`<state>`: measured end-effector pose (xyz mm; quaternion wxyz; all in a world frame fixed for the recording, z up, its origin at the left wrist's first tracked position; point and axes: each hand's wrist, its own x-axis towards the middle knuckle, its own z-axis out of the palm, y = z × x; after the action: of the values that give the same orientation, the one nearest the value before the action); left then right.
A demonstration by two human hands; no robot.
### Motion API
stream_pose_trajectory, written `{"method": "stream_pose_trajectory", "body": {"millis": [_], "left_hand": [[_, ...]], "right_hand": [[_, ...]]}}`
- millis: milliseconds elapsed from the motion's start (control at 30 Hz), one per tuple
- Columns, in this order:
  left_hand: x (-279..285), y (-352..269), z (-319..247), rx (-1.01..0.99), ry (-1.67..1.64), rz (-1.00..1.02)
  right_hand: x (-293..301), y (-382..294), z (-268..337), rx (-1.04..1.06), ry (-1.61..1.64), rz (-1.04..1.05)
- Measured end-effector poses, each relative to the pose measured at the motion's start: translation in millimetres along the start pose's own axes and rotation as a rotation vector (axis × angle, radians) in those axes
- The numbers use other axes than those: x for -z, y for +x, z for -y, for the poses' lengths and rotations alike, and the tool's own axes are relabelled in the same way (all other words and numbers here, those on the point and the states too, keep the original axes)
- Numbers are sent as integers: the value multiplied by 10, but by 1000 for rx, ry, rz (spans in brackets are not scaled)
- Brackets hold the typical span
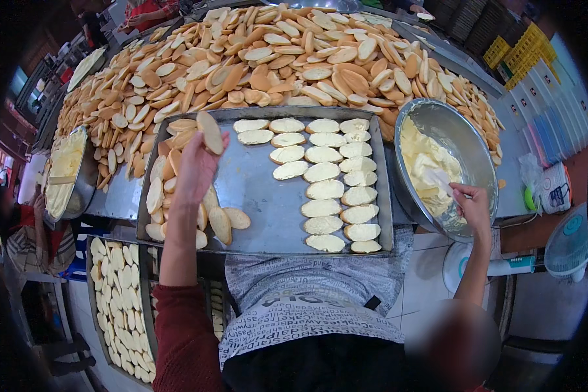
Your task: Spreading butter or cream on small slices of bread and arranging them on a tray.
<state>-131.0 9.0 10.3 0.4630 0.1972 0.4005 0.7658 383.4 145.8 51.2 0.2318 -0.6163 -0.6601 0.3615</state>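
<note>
My left hand [200,164] holds up a plain oval bread slice [209,132] above the left part of a metal baking tray [259,201]. Under that forearm, plain slices [220,225] lie loosely piled along the tray's left side. Slices coated with pale cream [322,208] fill two columns at the right, with shorter rows beside them at the far side. To the right, a tilted steel bowl [480,142] contains pale yellow cream [421,142]. My right hand [472,203] grips a whitish spatula [436,179], its blade in the cream.
A large heap of bread slices [274,59] covers the table beyond the tray. Another cream bowl [81,181] stands at left, near a person's arm [39,210]. Below it is a filled tray [120,304]. A fan [566,240] and plastic boxes [551,112] are at right.
</note>
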Motion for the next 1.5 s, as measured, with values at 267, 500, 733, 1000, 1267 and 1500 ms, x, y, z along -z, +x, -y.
{"method": "stream_pose_trajectory", "body": {"millis": [267, 500, 733, 1000, 1267, 1500], "left_hand": [[-551, -576, 474, 261, -63, 93], [-896, -788, 718, 371, -222, 339], [-905, -839, 738, 394, -272, 395], [-738, -793, 664, 364, -338, 329], [-893, -826, 651, 270, -204, 311], [-787, -800, 596, 274, -203, 288]], "right_hand": [[-518, -387, 523, 59, 472, 121], [-1458, -719, 651, 511, 645, 28], [-1755, -757, 691, 906, 292, -277], [-1376, -800, 734, 1144, -146, -277], [-1338, -892, 882, 1144, -145, -394], [-1328, -931, 702, 1223, -233, -391]]}}
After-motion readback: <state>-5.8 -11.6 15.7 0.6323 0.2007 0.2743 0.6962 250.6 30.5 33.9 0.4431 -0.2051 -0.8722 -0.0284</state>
